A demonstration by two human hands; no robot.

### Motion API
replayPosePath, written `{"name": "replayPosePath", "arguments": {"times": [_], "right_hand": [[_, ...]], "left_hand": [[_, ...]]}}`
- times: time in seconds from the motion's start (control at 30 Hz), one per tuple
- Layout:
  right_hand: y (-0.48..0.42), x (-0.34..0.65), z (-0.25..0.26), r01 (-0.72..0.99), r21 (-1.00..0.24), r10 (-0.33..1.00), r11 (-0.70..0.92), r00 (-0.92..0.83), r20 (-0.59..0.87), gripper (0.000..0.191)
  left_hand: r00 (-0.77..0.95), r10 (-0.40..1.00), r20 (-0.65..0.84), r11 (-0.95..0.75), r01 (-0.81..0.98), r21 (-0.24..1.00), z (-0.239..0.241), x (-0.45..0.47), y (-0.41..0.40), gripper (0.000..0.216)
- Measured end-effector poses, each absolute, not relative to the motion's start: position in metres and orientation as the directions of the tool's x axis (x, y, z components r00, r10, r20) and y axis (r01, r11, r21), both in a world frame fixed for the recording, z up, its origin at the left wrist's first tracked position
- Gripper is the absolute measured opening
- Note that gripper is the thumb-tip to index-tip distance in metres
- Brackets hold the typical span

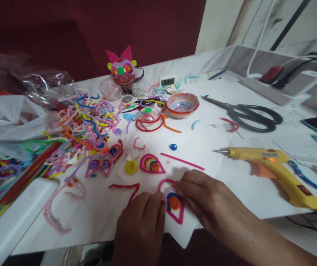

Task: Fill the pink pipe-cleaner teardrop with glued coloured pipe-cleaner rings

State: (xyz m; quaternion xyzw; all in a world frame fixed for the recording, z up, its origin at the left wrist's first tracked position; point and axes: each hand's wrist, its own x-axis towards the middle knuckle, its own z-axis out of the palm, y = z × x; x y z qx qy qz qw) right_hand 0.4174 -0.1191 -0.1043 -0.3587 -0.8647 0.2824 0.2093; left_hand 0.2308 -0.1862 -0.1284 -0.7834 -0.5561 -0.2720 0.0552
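Observation:
Both my hands work on a pink teardrop shape point(175, 207) made of pipe cleaners, with blue, white and orange coils inside, lying near the front edge of the white table point(230, 192). My left hand point(141, 225) is curled, its fingertips pressing the shape's left side. My right hand point(205, 199) pinches the top of the shape with its fingertips. A finished teardrop point(152, 164) and a yellow coil point(131, 167) lie just beyond. A red pipe cleaner point(126, 189) lies left of my left hand.
A yellow glue gun point(274, 168) lies at the right, black scissors point(247, 115) behind it. A heap of coloured pipe cleaners point(86, 122) fills the left. A striped bowl point(182, 104), a cat-eared ball figure point(123, 70), plastic bags point(9, 118) and a small clock point(167, 80) stand further back.

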Motion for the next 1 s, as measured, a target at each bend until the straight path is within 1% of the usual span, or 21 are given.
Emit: {"name": "replayPosePath", "arguments": {"times": [0.17,0.3,0.4,0.63,0.77,0.83,0.93,1.0], "right_hand": [[-0.117,0.422,-0.105,0.525,-0.632,0.745,0.57,-0.655,0.126,0.021],[-0.117,0.421,-0.107,0.513,-0.654,0.733,0.556,-0.673,0.096,0.023],[-0.118,0.42,-0.108,0.522,-0.646,0.739,0.557,-0.667,0.098,0.024],[-0.119,0.42,-0.104,0.548,-0.581,0.723,0.601,-0.683,0.104,0.022],[-0.119,0.421,-0.103,0.551,-0.522,0.701,0.651,-0.7,0.136,0.019],[-0.119,0.424,-0.104,0.533,-0.537,0.695,0.654,-0.703,0.149,0.021],[-0.12,0.429,-0.107,0.498,-0.603,0.707,0.623,-0.689,0.162,0.024],[-0.121,0.431,-0.108,0.487,-0.623,0.709,0.611,-0.687,0.158,0.024]], "left_hand": [[0.257,0.883,0.393,-0.376,0.888,0.264,-0.129,0.226,-0.186,0.025],[0.298,0.885,0.358,-0.402,0.876,0.265,-0.13,0.223,-0.186,0.034],[0.302,0.9,0.314,-0.391,0.879,0.275,-0.129,0.222,-0.185,0.037],[0.319,0.909,0.267,-0.392,0.872,0.294,-0.126,0.221,-0.182,0.031],[0.31,0.916,0.255,-0.381,0.873,0.305,-0.125,0.221,-0.181,0.029],[0.308,0.92,0.243,-0.375,0.874,0.308,-0.124,0.221,-0.181,0.029],[0.301,0.926,0.227,-0.36,0.883,0.302,-0.122,0.222,-0.181,0.03],[0.295,0.927,0.231,-0.355,0.889,0.291,-0.122,0.222,-0.181,0.03]]}}
